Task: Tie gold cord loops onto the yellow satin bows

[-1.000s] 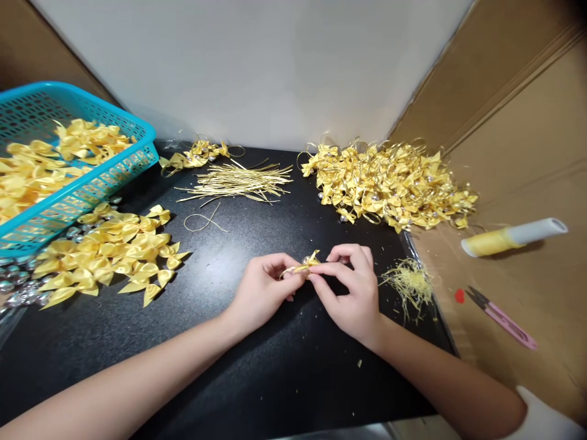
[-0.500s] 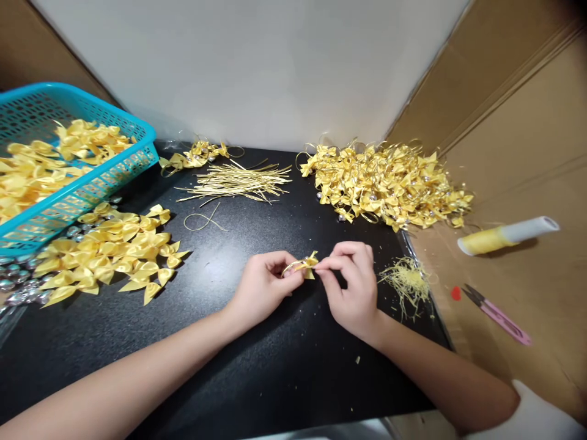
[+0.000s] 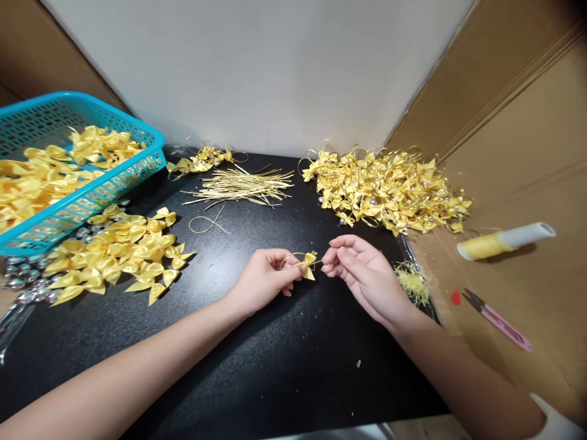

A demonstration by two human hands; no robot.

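Note:
Between the thumb and fingers of my left hand [image 3: 268,278] is a yellow ribbon bow [image 3: 309,266], held above the black table [image 3: 293,342]. A thin gold cord [image 3: 296,255] loops at the bow and one end runs out to the right. That end reaches the fingertips of my right hand [image 3: 362,269], which are bent and closed together, with the thumb laid across them. Part of the loop is hidden behind my left fingers.
Loose bows [image 3: 123,250] and silver beads [image 3: 27,269] lie left, below a blue basket [image 3: 158,143] of bows. Behind are cut gold cords [image 3: 247,186] and a heap of corded bows [image 3: 385,189]. Cord scraps [image 3: 413,282], pink snips [image 3: 499,321] and a tube [image 3: 507,240] lie right.
My right hand has turned and shifted slightly right, away from the bow, exposing the cord's end. My left hand still holds the bow in nearly the same place.

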